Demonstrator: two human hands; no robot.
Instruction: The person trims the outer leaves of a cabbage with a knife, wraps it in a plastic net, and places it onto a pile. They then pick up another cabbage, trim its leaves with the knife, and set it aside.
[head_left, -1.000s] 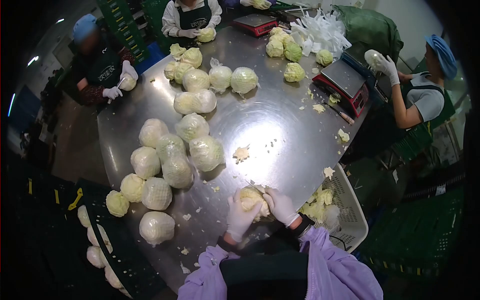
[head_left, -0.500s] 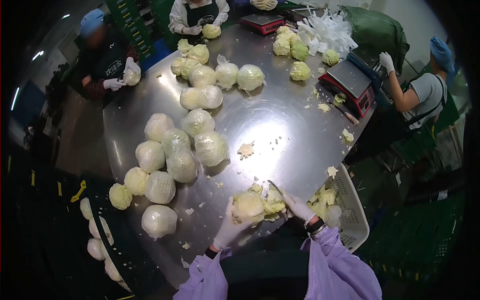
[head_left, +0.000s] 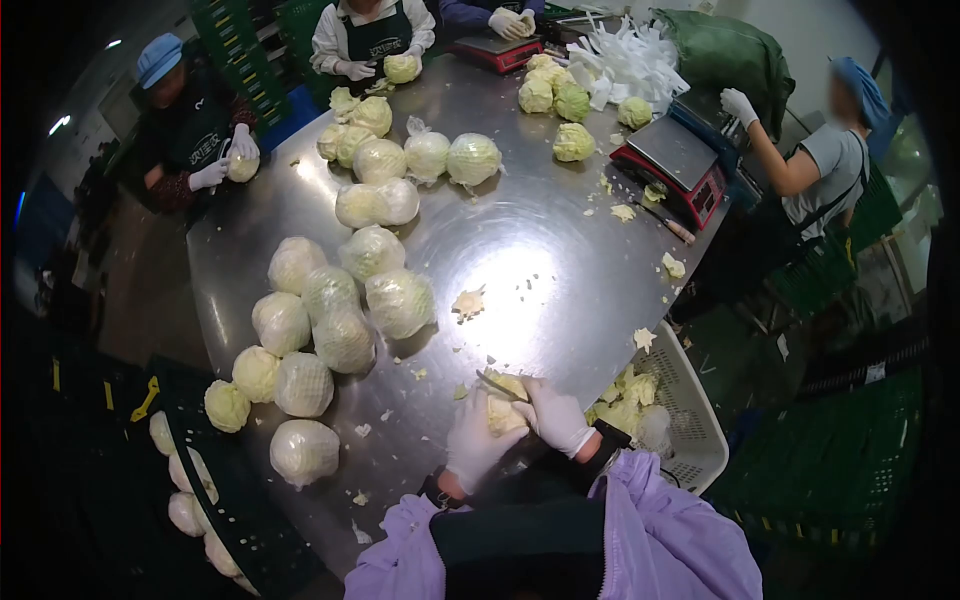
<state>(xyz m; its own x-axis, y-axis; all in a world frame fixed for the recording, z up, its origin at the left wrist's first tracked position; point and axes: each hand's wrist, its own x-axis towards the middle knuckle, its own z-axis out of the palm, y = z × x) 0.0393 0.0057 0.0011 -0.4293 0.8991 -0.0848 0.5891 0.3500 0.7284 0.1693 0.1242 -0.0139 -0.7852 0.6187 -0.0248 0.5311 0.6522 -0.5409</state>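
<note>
A pale, partly trimmed cabbage (head_left: 503, 415) is held low over the near edge of the metal table (head_left: 430, 400). My left hand (head_left: 477, 438), in a white glove, wraps round its left and near side. On its right is my right hand (head_left: 557, 418), also gloved, closed on a knife (head_left: 496, 384) whose dark blade points left across the top of the cabbage. The fingers partly cover the cabbage and the knife handle. Small leaf scraps lie around, with a larger torn piece (head_left: 468, 304) farther ahead.
Several wrapped cabbages (head_left: 343, 338) stand at the left. A white perforated basket (head_left: 700, 430) with leaves is at the near right. Beyond are a red scale (head_left: 675, 160), another knife (head_left: 672, 225) and loose cabbages (head_left: 573, 142). Co-workers stand around the far and side edges.
The loose leaves beside the cabbage are gone from between my hands. My right hand has moved left, against the cabbage, with the knife over its top. The whole view has shifted slightly.
</note>
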